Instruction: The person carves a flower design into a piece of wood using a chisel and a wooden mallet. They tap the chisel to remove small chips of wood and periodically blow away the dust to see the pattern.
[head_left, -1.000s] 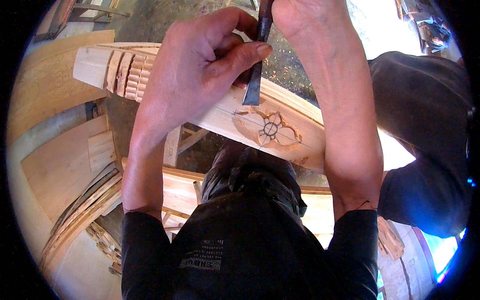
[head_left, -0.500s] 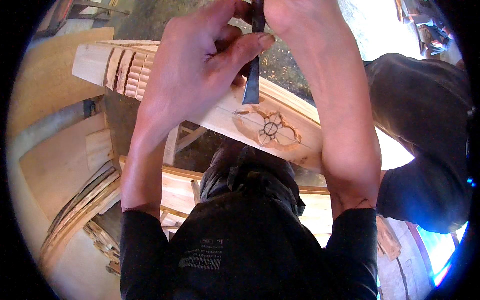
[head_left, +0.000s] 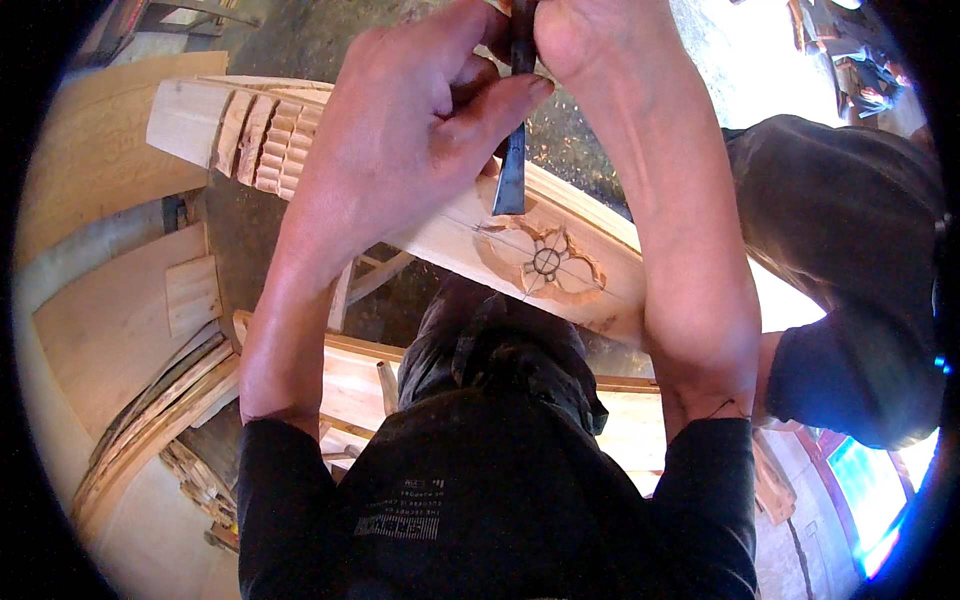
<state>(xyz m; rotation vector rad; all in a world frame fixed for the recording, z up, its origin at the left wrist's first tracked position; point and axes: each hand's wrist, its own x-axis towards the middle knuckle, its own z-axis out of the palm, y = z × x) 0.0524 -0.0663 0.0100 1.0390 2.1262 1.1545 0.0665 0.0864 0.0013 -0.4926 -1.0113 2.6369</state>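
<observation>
A flat steel chisel points down toward me, its blade edge just above the carved flower outline. My left hand is closed round its shaft, the thumb laid across the metal. Beside the chisel's upper part is my right hand; its fingers lie beyond the top edge, so its grip is hidden. Beneath both arms a long pale wooden piece runs slantwise. On it a round flower motif is partly cut, with pencil lines through it. Whether the blade touches the wood I cannot tell.
The wooden piece's left end has ridged carving. At left lean plywood sheets and stacked curved boards. Close on my right is another person in dark clothing. Shavings lie on the floor beyond the piece.
The chisel and flower motif sit slightly lower and further right in the picture, with little change between them. The other person's dark sleeve at right has shifted up a little.
</observation>
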